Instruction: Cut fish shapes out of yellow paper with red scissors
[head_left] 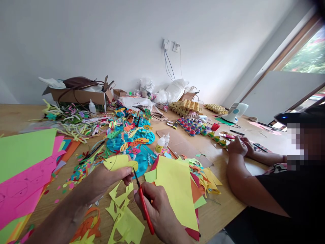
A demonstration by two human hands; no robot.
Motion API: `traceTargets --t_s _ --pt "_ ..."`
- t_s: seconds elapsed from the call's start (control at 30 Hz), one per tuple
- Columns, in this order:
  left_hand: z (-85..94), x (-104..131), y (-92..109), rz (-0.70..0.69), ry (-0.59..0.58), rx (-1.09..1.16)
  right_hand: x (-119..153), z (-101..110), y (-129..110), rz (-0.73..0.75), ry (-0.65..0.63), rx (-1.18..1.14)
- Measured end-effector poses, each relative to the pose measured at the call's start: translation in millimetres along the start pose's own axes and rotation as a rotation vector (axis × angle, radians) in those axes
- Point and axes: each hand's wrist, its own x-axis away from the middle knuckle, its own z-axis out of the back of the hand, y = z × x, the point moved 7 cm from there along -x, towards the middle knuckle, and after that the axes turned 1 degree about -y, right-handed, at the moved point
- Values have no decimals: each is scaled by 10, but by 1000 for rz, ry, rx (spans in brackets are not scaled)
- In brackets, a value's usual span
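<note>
Pink sheet (27,186) lying uncut, outlines drawn. Left hand (109,177) pinching yellow paper fish (116,163) above counter (213,211); body looking cut out, tail apparently needing trimming. Fish's head pointing left, long axis running roughly sideways. Scissors (143,200) meeting tail, right hand (159,203) gripping them.
</note>
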Motion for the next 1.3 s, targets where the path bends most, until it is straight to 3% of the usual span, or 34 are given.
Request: traceTargets --t_s 0.2,0.8,0.93,1.1,1.3 --pt "-23 -3 -9 -3 -48 18 18 5 23 -14 -14 13" --pt "-44 -6 -72 37 -27 18 28 22 33 8 -16 11" --pt "64 0 -68 38 -11 3 32 50 67 -3 -27 85" --pt "295 -13 54 -82 55 -144 23 80 40 46 -46 170" --pt "275 -46 26 -29 -98 -360 26 70 52 60 -73 214"
